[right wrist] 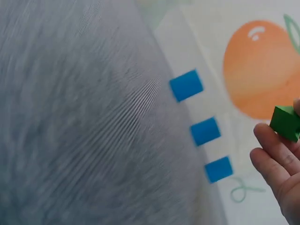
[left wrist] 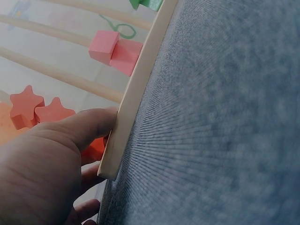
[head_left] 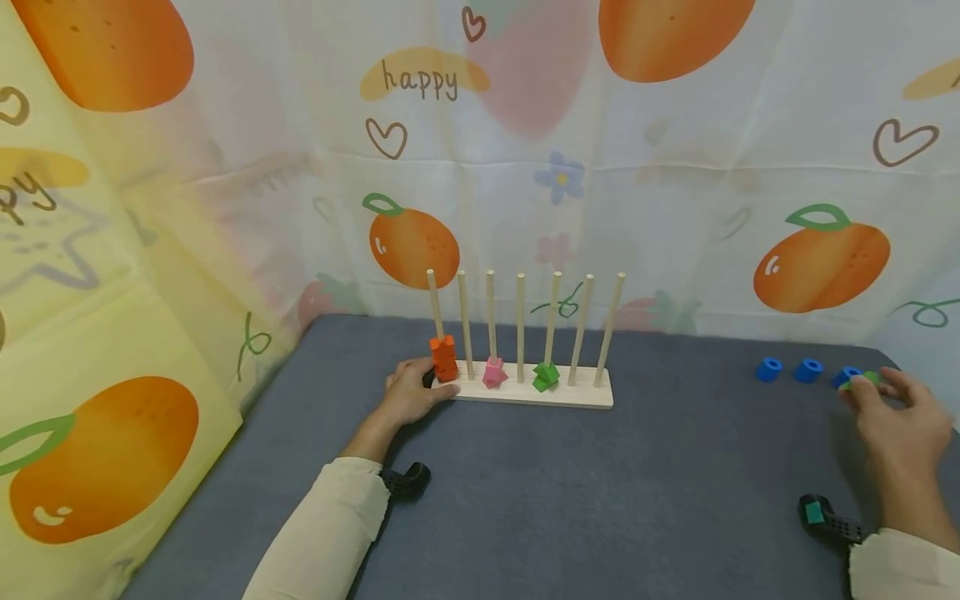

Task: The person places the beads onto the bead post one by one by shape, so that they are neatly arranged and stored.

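Observation:
My left hand grips the left end of a wooden peg board, its thumb along the front edge. Orange star-shaped blocks are stacked on the leftmost peg, close to that hand. Pink blocks sit low on the third peg, and green blocks on the fifth. Far to the right, my right hand pinches a green block above the table; the right wrist view cuts off part of it. Beside that hand stand three blue blocks in a row.
A dark grey cloth covers the table. Behind it hangs a pale curtain printed with oranges, and a yellowish one hangs at the left. The board's several upright pegs rise in a row.

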`<state>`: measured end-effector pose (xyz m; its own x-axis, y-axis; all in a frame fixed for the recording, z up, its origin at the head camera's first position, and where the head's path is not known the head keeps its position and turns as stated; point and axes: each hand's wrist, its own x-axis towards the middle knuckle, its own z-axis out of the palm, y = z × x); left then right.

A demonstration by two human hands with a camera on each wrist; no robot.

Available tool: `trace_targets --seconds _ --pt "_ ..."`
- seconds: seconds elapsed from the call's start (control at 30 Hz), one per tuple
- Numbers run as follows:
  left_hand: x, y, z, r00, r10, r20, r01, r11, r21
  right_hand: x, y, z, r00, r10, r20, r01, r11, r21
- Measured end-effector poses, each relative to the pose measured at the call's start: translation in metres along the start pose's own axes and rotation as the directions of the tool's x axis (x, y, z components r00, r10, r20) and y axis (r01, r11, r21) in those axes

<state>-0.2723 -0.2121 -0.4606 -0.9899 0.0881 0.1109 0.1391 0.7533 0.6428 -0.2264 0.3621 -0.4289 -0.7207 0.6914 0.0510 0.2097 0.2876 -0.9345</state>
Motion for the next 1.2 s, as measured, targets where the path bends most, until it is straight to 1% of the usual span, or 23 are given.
trace_targets --seconds 0.1,0.17,0.23,0.3,0.37,0.43,0.47,0.57,0.67,0.73,0.83,1.07,1.13,1.2 --pt "0.0 0.0 0.0 1.0 -0.003 -0.001 0.003 1.0 0.003 -0.004 -0.011 -0.001 1.0 -0.026 -0.002 0.026 0.999 0.038" --pt "0.0 0.0 0.001 1.0 -0.003 -0.002 0.003 1.0 0.003 -0.007 -0.018 0.0 0.998 -0.067 -0.004 0.067 0.997 0.049" --pt "0.0 0.0 0.001 1.0 -0.004 -0.003 0.004 1.0 0.002 -0.011 -0.025 0.0 0.991 -0.132 -0.001 0.132 0.991 0.031" --pt "0.0 0.001 0.0 1.0 -0.006 -0.003 0.006 1.0 0.001 -0.016 -0.031 0.001 0.977 -0.211 -0.005 0.211 0.977 -0.016" --pt "0.0 0.001 0.0 1.0 -0.008 -0.003 0.008 1.0 0.001 -0.021 -0.037 0.002 0.959 -0.283 -0.016 0.282 0.958 -0.053" --pt "0.0 0.001 0.0 1.0 -0.01 -0.002 0.01 1.0 0.0 -0.026 -0.043 0.004 0.938 -0.344 -0.026 0.343 0.938 -0.056" --pt "-0.001 0.001 0.0 1.0 -0.01 -0.001 0.01 1.0 -0.001 -0.029 -0.046 0.005 0.925 -0.379 -0.032 0.376 0.925 -0.06" --pt "-0.001 0.001 0.0 1.0 -0.007 -0.003 0.007 1.0 -0.004 -0.036 -0.053 0.007 0.878 -0.477 -0.041 0.477 0.879 -0.026" --pt "-0.001 0.001 0.0 1.0 -0.007 -0.005 0.007 1.0 -0.002 -0.045 -0.061 0.008 0.836 -0.547 -0.041 0.548 0.836 0.027" --pt "-0.001 0.001 0.001 1.0 -0.003 -0.004 0.003 1.0 -0.002 -0.051 -0.067 0.008 0.824 -0.565 -0.04 0.566 0.82 0.079" --pt "-0.001 0.0 0.001 1.0 -0.002 -0.002 0.002 1.0 -0.003 -0.06 -0.078 0.009 0.813 -0.581 -0.034 0.58 0.804 0.129" --pt "0.0 -0.001 0.001 1.0 -0.009 -0.006 0.009 1.0 -0.006 -0.076 -0.103 0.011 0.786 -0.615 0.055 0.595 0.778 0.203" --pt "0.0 -0.001 0.001 1.0 -0.01 -0.004 0.01 1.0 -0.005 -0.08 -0.111 0.012 0.783 -0.617 0.075 0.589 0.776 0.227" --pt "0.0 -0.002 0.001 1.0 -0.009 -0.003 0.009 1.0 -0.003 -0.084 -0.12 0.014 0.781 -0.619 0.084 0.579 0.767 0.275"
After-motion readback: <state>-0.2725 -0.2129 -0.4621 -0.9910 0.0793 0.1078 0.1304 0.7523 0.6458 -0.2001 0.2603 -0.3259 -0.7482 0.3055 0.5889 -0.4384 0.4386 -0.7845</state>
